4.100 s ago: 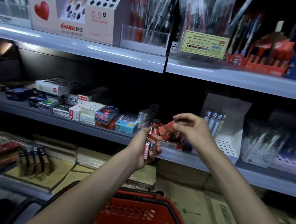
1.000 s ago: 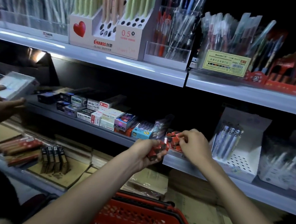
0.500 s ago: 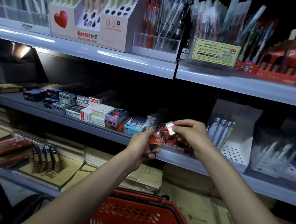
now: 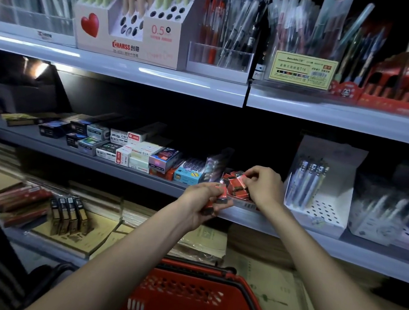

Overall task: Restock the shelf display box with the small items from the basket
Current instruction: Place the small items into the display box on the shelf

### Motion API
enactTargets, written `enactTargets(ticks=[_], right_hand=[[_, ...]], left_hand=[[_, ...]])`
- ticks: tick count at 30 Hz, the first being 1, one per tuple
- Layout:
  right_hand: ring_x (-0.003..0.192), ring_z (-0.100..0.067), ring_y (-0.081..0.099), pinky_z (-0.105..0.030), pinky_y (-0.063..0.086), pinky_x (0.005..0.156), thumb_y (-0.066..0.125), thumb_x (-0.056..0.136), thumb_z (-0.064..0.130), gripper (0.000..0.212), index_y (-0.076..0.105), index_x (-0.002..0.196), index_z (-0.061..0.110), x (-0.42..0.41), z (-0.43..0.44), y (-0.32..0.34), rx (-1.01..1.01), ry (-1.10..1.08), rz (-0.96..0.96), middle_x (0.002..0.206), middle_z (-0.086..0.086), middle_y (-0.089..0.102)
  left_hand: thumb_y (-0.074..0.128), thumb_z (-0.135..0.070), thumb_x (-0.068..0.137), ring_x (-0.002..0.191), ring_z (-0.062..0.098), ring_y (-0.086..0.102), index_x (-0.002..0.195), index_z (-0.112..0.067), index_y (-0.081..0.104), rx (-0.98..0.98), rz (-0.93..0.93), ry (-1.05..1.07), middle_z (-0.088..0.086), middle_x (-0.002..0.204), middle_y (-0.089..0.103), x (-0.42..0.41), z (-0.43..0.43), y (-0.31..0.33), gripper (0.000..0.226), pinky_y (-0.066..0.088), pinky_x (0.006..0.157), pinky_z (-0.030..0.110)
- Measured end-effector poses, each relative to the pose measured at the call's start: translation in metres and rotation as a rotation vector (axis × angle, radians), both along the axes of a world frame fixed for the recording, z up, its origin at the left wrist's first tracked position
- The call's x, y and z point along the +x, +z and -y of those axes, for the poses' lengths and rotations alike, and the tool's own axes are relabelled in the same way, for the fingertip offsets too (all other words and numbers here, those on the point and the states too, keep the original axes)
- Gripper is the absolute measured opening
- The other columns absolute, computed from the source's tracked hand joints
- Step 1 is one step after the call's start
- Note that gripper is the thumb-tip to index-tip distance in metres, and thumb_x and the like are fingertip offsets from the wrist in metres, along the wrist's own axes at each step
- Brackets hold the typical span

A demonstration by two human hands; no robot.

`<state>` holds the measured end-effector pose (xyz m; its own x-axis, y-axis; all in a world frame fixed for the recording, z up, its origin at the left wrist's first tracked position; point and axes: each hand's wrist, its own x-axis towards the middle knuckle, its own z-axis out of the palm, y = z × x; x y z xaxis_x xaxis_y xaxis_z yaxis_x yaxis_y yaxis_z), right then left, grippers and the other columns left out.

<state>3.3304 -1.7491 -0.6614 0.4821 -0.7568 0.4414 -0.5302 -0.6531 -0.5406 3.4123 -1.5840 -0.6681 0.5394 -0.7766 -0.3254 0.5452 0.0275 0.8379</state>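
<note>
Head view: right hand (image 4: 264,188) pinches a red packet (image 4: 237,181) over the display box (image 4: 241,203)
Left hand (image 4: 201,203), just beside the box, has its grip closed round spare packets (image 4: 221,192); seat each upright against its neighbours

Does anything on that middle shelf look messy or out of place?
Yes: the small red packets in the display box lie jumbled at mixed angles, unlike the neatly rowed boxes to the left. A clear pen pack beside it leans tilted.

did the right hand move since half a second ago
Yes, the right hand dropped slightly toward the red display box, judged against the shelf edge.
</note>
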Motion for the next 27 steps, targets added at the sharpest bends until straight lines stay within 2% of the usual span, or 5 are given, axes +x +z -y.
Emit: enactTargets(ticks=[4, 12, 19, 22, 27], right_hand=[[0.083, -0.003, 0.063, -0.015, 0.043, 0.065, 0.07, 0.093, 0.03, 0.011, 0.078, 0.099, 0.028, -0.014, -0.012, 0.005, 0.014, 0.107, 0.115, 0.097, 0.012, 0.071], [0.058, -0.016, 0.063, -0.021, 0.05, 0.049, 0.078, 0.087, 0.004, 0.023, 0.073, 0.108, 0.001, -0.033, -0.046, 0.017, 0.663, 0.346, 0.341, 0.075, -0.012, 0.072], [0.08, -0.014, 0.066, -0.03, 0.05, 0.065, 0.075, 0.092, 0.028, 0.009, 0.071, 0.096, 0.02, -0.042, -0.01, 0.005, -0.303, 0.057, -0.051, 0.087, 0.005, 0.069], [0.094, -0.021, 0.06, -0.033, 0.049, 0.073, 0.067, 0.097, 0.026, 0.014, 0.078, 0.104, 0.02, -0.043, -0.005, -0.013, -0.389, 0.135, -0.277, 0.096, 0.003, 0.069], [0.103, -0.02, 0.057, -0.03, 0.045, 0.082, 0.06, 0.099, 0.022, 0.021, 0.077, 0.113, 0.018, -0.052, -0.003, -0.021, -0.31, 0.147, -0.121, 0.108, 0.004, 0.07]], left_hand=[[0.075, -0.012, 0.091, 0.087, 0.023, 0.078, 0.109, -0.014, 0.068, -0.01, 0.038, 0.095, 0.011, 0.096, 0.08, -0.006, 0.0, 0.005, 0.019, 0.037, 0.037, 0.018], [0.072, -0.021, 0.095, 0.047, 0.01, 0.053, 0.094, -0.014, 0.071, 0.001, 0.105, 0.168, 0.004, 0.073, 0.072, -0.019, 0.009, 0.007, 0.008, 0.03, 0.037, 0.017], [0.036, -0.011, 0.09, 0.055, 0.015, 0.034, 0.079, -0.015, 0.049, -0.018, -0.11, 0.149, 0.0, 0.065, 0.038, -0.019, 0.011, -0.001, 0.017, 0.034, 0.06, 0.03], [0.031, 0.0, 0.084, 0.052, 0.013, 0.025, 0.078, -0.016, 0.047, -0.025, -0.073, 0.132, -0.003, 0.061, 0.036, -0.02, 0.007, 0.003, 0.023, 0.026, 0.059, 0.031], [0.036, 0.011, 0.096, 0.082, 0.021, 0.053, 0.106, -0.009, 0.061, 0.01, 0.082, 0.096, 0.013, 0.096, 0.058, -0.014, 0.007, 0.007, 0.033, 0.049, 0.078, 0.035]])
